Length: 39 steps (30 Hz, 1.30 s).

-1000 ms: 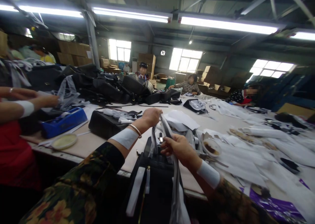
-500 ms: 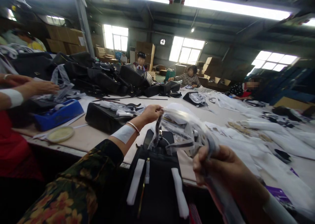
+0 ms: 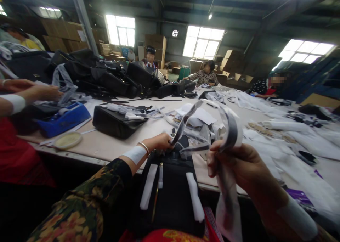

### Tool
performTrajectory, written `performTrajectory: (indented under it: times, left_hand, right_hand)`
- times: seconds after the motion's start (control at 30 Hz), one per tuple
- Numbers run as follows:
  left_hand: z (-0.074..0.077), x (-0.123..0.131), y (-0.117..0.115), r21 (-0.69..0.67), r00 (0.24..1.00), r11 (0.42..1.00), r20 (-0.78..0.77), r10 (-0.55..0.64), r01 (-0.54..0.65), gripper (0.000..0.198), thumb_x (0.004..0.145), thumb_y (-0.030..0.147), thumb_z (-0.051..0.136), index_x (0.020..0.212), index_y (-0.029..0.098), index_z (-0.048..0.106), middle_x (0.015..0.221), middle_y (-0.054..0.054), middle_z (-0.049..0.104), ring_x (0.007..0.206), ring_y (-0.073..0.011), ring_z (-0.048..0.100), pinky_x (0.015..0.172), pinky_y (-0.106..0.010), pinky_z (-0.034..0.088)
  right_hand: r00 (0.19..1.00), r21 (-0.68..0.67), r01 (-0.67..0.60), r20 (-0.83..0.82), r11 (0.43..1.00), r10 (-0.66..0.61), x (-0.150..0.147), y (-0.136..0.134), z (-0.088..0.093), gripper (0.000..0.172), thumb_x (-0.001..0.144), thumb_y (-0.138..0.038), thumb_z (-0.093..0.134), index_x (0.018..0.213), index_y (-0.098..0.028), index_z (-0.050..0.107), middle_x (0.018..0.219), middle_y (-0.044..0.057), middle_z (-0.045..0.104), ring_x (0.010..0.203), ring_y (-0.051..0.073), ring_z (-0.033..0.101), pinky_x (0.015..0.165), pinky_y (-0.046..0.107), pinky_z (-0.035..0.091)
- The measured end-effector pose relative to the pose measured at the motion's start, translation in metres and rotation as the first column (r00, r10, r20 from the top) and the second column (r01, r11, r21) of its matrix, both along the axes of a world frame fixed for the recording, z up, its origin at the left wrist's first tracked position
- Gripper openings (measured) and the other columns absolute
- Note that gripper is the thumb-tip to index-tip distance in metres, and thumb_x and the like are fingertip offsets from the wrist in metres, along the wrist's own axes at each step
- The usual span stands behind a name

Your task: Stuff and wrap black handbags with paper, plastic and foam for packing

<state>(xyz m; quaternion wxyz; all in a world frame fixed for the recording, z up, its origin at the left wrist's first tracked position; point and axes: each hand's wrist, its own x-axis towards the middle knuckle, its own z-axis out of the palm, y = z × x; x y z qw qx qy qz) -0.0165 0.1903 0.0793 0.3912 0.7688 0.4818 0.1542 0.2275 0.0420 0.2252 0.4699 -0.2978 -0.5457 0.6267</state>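
A black bag (image 3: 174, 194) leans against the table edge in front of me, with white foam strips on its front and a gold zipper. My left hand (image 3: 162, 141) is closed around a plastic-wrapped strap (image 3: 185, 119) close to the bag's top. That strap arches up and over to the right, where my right hand (image 3: 233, 160) pinches it between thumb and fingers. Its loose end hangs below my right hand in a clear plastic sleeve. Another wrapped strap piece (image 3: 195, 149) loops between my hands. My left fingertips are partly hidden.
Another black bag (image 3: 117, 121) lies on the table to the left, near a blue tape dispenser (image 3: 65, 119) and a round yellowish disc (image 3: 68, 140). Black bags (image 3: 106, 79) are piled behind. White wrapping (image 3: 297, 128) covers the right side. A co-worker's hands (image 3: 39, 92) are at far left.
My left hand has moved down toward the bag's top, still gripping the strap. The strap now stands in a higher arch, and its loose end hangs straighter below my right hand.
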Motion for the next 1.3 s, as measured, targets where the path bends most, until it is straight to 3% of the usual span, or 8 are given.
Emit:
performTrajectory:
  times: [0.17,0.33,0.47,0.6,0.73,0.87,1.03,1.3]
  left_hand:
    - [-0.016,0.004,-0.006,0.036,0.996,0.998,-0.076,0.048,-0.045,0.017,0.058,0.013,0.069,0.045,0.019,0.062,0.04,0.002,0.05,0.041,-0.0154,0.051,0.049,-0.027,0.038]
    - [-0.012,0.003,-0.008,0.066,0.997,0.998,-0.078,0.029,-0.024,0.01,0.055,0.012,0.071,0.053,0.021,0.069,0.049,0.002,0.059,0.052,-0.0178,0.057,0.054,-0.026,0.041]
    - [0.016,-0.004,-0.009,0.085,0.999,0.996,-0.04,0.019,-0.016,0.016,0.053,0.017,0.077,0.069,0.02,0.075,0.061,0.0,0.068,0.06,-0.0194,0.062,0.056,-0.025,0.045]
    - [0.062,0.007,-0.026,0.152,0.982,0.979,0.153,0.112,-0.135,0.032,0.081,0.044,0.064,0.095,0.017,0.073,0.087,-0.007,0.073,0.08,-0.0204,0.066,0.068,-0.026,0.049]
    - [0.083,0.029,-0.06,-0.286,0.758,0.958,0.631,0.166,0.029,0.056,0.085,0.067,0.056,0.102,0.015,0.069,0.092,-0.012,0.073,0.078,-0.0192,0.069,0.073,-0.03,0.054]
    - [0.073,0.042,-0.084,-0.447,0.587,0.88,0.761,0.278,0.162,0.056,0.077,0.066,0.069,0.101,0.016,0.068,0.088,-0.01,0.072,0.074,-0.017,0.069,0.073,-0.03,0.056]
    - [0.066,0.057,-0.104,-0.404,0.609,0.914,0.736,0.295,0.045,0.044,0.073,0.054,0.079,0.089,0.014,0.069,0.082,-0.009,0.074,0.071,-0.0183,0.07,0.072,-0.031,0.057]
    - [0.041,0.064,-0.136,-0.53,0.627,0.841,0.621,0.471,-0.107,0.038,0.075,0.05,0.075,0.082,0.013,0.065,0.072,-0.008,0.074,0.063,-0.0186,0.071,0.061,-0.029,0.056]
  right_hand:
    - [0.998,-0.03,0.066,-0.001,0.997,-0.066,-0.001,0.008,-0.004,0.016,0.079,-0.029,0.079,0.093,-0.023,0.075,0.072,0.003,0.072,0.056,0.019,0.068,0.053,0.033,0.059]
    - [0.988,-0.096,0.139,-0.059,0.986,-0.145,-0.01,0.023,-0.013,0.022,0.077,-0.031,0.081,0.094,-0.021,0.072,0.075,0.002,0.072,0.058,0.015,0.068,0.057,0.029,0.06]
    - [0.974,-0.207,0.194,-0.078,0.959,-0.213,-0.02,0.043,-0.023,0.032,0.069,-0.032,0.085,0.094,-0.018,0.07,0.077,0.003,0.075,0.058,0.016,0.069,0.056,0.028,0.059]
    - [0.969,-0.193,0.211,-0.084,0.958,-0.23,-0.032,0.062,-0.034,0.035,0.065,-0.034,0.087,0.091,-0.017,0.071,0.078,0.005,0.076,0.066,0.019,0.071,0.064,0.031,0.058]
    - [0.959,-0.077,0.277,-0.032,0.958,-0.281,-0.043,0.075,-0.035,0.031,0.067,-0.037,0.083,0.088,-0.017,0.073,0.077,0.003,0.075,0.07,0.018,0.068,0.069,0.031,0.053]
    - [0.949,0.0,0.314,0.006,0.949,-0.314,-0.048,0.079,-0.035,0.026,0.071,-0.037,0.08,0.087,-0.017,0.074,0.079,0.003,0.075,0.075,0.016,0.066,0.073,0.029,0.051]
    - [0.955,-0.013,0.298,0.022,0.955,-0.297,-0.053,0.085,-0.042,0.029,0.071,-0.038,0.078,0.091,-0.017,0.072,0.081,0.003,0.076,0.066,0.014,0.064,0.061,0.026,0.046]
    - [0.9,-0.079,0.385,-0.186,0.919,-0.393,-0.05,0.112,-0.035,0.02,0.072,-0.028,0.078,0.086,-0.017,0.069,0.074,0.002,0.075,0.074,0.017,0.07,0.072,0.031,0.054]
